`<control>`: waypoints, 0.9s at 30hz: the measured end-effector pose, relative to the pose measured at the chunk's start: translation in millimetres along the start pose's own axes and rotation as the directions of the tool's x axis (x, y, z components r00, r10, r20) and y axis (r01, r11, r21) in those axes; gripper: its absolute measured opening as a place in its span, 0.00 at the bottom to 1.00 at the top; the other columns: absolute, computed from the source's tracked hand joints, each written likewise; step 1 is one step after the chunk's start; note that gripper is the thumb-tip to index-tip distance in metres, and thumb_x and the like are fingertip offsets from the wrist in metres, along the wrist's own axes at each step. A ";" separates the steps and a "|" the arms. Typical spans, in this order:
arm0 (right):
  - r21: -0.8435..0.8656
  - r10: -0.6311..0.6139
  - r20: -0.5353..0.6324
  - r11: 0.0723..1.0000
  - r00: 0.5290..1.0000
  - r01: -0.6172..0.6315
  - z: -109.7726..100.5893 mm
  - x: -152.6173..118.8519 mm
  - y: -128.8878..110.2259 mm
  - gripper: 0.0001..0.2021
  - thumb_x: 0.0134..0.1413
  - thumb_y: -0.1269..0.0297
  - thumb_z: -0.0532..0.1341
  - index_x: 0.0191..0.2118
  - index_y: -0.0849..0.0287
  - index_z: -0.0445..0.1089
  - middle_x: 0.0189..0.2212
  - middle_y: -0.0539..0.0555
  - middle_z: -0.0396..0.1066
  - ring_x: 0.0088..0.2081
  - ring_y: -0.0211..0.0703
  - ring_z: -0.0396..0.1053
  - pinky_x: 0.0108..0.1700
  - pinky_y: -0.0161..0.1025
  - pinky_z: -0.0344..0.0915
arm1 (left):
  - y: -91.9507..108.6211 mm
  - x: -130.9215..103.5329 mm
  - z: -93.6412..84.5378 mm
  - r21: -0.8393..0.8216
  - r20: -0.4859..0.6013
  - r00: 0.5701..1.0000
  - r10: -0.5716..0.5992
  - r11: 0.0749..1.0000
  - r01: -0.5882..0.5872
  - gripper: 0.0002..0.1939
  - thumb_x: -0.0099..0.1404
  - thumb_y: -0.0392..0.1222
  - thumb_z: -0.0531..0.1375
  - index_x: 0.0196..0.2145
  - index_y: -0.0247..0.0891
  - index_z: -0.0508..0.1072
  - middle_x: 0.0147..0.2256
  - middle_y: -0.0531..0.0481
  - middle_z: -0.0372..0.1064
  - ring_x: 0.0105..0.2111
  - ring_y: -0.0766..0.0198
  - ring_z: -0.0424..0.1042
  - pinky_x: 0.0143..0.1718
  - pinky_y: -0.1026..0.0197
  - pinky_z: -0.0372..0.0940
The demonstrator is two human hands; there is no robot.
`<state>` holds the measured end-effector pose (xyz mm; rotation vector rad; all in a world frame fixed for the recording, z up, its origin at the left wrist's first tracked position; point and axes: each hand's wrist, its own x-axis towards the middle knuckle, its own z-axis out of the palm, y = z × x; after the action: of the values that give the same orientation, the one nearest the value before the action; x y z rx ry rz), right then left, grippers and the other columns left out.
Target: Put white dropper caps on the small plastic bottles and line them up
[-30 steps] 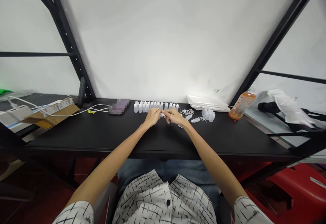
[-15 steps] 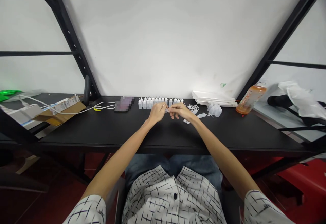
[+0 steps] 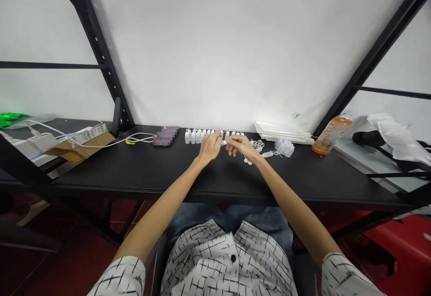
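Note:
My left hand [image 3: 211,146] is closed round a small whitish piece, mostly hidden by the fingers. Close by on its right, my right hand [image 3: 240,146] pinches at the same small white piece [image 3: 223,143] between thumb and forefinger. Behind both hands, small white bottles [image 3: 193,137] with pointed tips stand in rows along the wall. To the right of my right hand lie white caps [image 3: 248,161], thin corded pieces [image 3: 258,144], a clear tube-like piece [image 3: 268,154] and a cluster of translucent bottles [image 3: 284,147].
A purple blurred object [image 3: 165,136] and white cables [image 3: 141,137] lie left on the black table [image 3: 134,170]. At far left are a cardboard box [image 3: 89,145] and a power strip [image 3: 37,145]. White sheets [image 3: 283,132] and an orange bottle [image 3: 332,133] are at right.
My left hand has tilted more upright, and more of the white piece shows between the hands. My right hand has barely moved. The camera view has shifted slightly.

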<state>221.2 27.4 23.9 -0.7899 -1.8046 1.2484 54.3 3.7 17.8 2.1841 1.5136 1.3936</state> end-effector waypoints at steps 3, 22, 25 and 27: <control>0.050 0.020 -0.014 0.999 1.000 -0.019 -1.0 -0.2 -1.0 0.24 0.43 0.43 0.70 0.31 0.62 0.71 0.24 0.52 0.71 0.20 0.36 0.69 0.18 0.30 0.62 | -0.4 -0.8 -0.8 -0.068 0.004 1.000 -0.026 0.997 0.026 0.13 0.66 0.35 0.46 0.31 0.39 0.69 0.20 0.54 0.61 0.24 0.61 0.63 0.31 0.61 0.55; 0.025 0.012 0.089 1.000 0.996 -0.015 11.1 -0.8 4.1 0.26 0.47 0.41 0.68 0.23 0.59 0.62 0.14 0.46 0.59 0.17 0.35 0.64 0.18 0.32 0.64 | -2.0 -9.3 -1.7 0.164 0.058 0.998 0.037 0.985 -0.046 0.13 0.68 0.36 0.47 0.36 0.36 0.71 0.21 0.51 0.63 0.22 0.59 0.63 0.31 0.60 0.53; 0.050 -0.001 0.075 0.999 0.997 -0.003 14.4 -1.2 3.2 0.27 0.45 0.39 0.68 0.22 0.59 0.61 0.15 0.45 0.57 0.16 0.34 0.62 0.17 0.33 0.64 | -2.4 -11.1 -1.5 0.219 0.061 0.997 0.056 0.973 -0.068 0.13 0.68 0.38 0.47 0.37 0.36 0.71 0.21 0.50 0.64 0.22 0.59 0.63 0.31 0.60 0.53; 0.053 -0.012 0.061 0.999 0.998 0.009 15.5 -1.1 1.3 0.28 0.45 0.38 0.68 0.21 0.59 0.61 0.14 0.44 0.56 0.15 0.34 0.61 0.17 0.33 0.64 | -1.9 -11.2 -1.7 0.199 0.043 0.997 0.059 0.978 -0.066 0.13 0.68 0.38 0.47 0.37 0.36 0.71 0.21 0.50 0.63 0.22 0.59 0.63 0.31 0.60 0.53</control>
<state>208.4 19.9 19.2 -0.7190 -1.8146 1.3212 50.9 -5.0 10.9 2.3795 1.6509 1.2596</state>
